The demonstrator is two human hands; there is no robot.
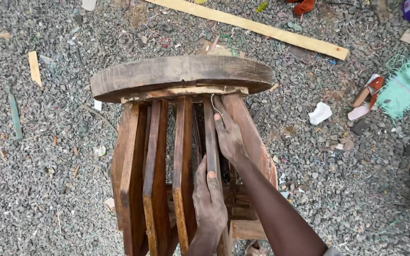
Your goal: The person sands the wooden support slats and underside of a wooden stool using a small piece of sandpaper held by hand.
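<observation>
lying on its side on the grey gravel ground (pixel 39 189), the round brown wooden stool (pixel 181 76) had its slats facing up. the left hand (pixel 209 199) wrapped closed around one dark slat (pixel 210 137). the right hand (pixel 228 137) pinched a thin bent metal wire (pixel 215 105) just under the seat. a pale wooden plank (pixel 262 29) lay beyond.

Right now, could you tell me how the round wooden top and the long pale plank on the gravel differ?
The round wooden top is dark, thick and curved, while the long pale plank is light, thin and straight. The top sits on the upright slats, which both hands touch; the plank lies flat and loose on the gravel, away from the hands. Both are wood.
</observation>
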